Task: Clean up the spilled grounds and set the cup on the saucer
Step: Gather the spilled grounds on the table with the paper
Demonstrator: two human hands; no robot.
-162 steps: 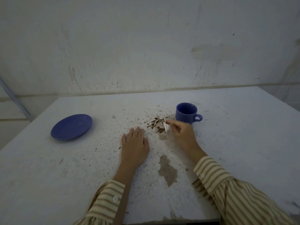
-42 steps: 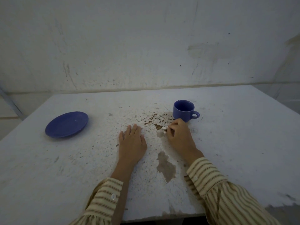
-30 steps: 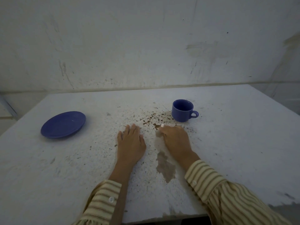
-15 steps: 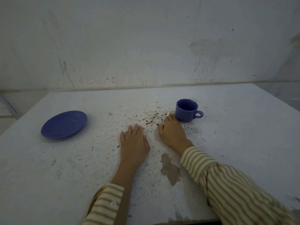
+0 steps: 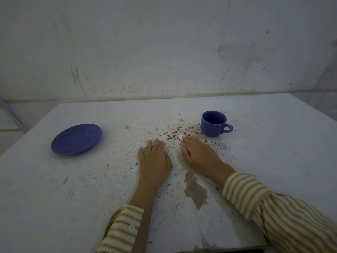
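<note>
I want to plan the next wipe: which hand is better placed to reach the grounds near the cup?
Right hand: its fingertips already touch the grounds beside the cup. The left hand lies flat, farther away.

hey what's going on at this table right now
A person is wiping spilled grounds off a white table. The right hand presses a small white wad into the spill beside the blue cup; the left hand lies flat. The saucer sits apart, empty. Grounds remain.
</note>
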